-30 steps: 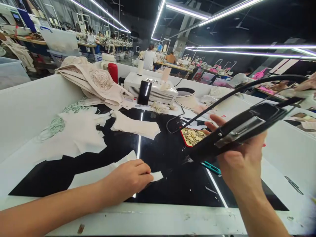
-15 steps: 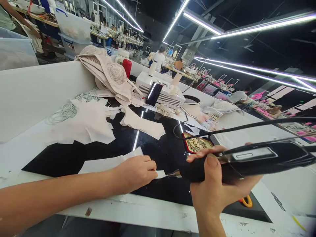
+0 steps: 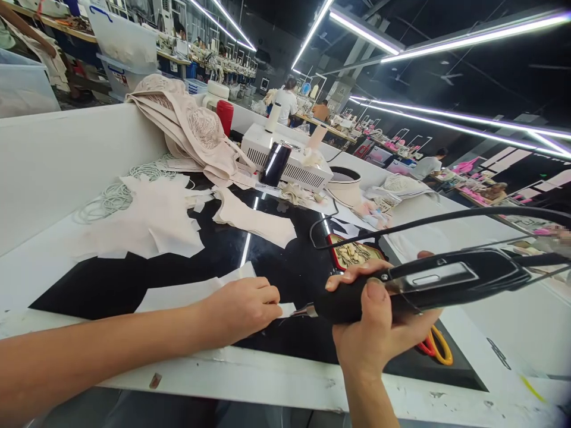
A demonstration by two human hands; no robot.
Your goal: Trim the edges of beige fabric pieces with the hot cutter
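My right hand (image 3: 383,327) is wrapped round a black corded hand tool (image 3: 428,282), its thumb on top near a metal plate. The tool's narrow metal tip (image 3: 307,311) points left and meets the end of a white fabric piece (image 3: 178,297). My left hand (image 3: 247,306), fingers pressed together, pinches that fabric close to the tip and partly covers it. Under both lies a glossy black board (image 3: 307,261). Scissors (image 3: 439,345) with red and yellow handles lie below the right hand, partly hidden by it.
Pale fabric pieces (image 3: 138,220) and a curved beige piece (image 3: 254,217) lie on the board. Behind stand a dark cylinder (image 3: 275,163), a white vented box (image 3: 294,172) and stacked bra parts (image 3: 187,125). A red-rimmed tray (image 3: 357,254) sits right. The tool's cable (image 3: 446,223) arches rightward.
The tool and my right hand have shifted a little left and its rear end has swung, baring more of the scissors. My left hand keeps its pinch on the fabric. The whole view has drifted slightly.
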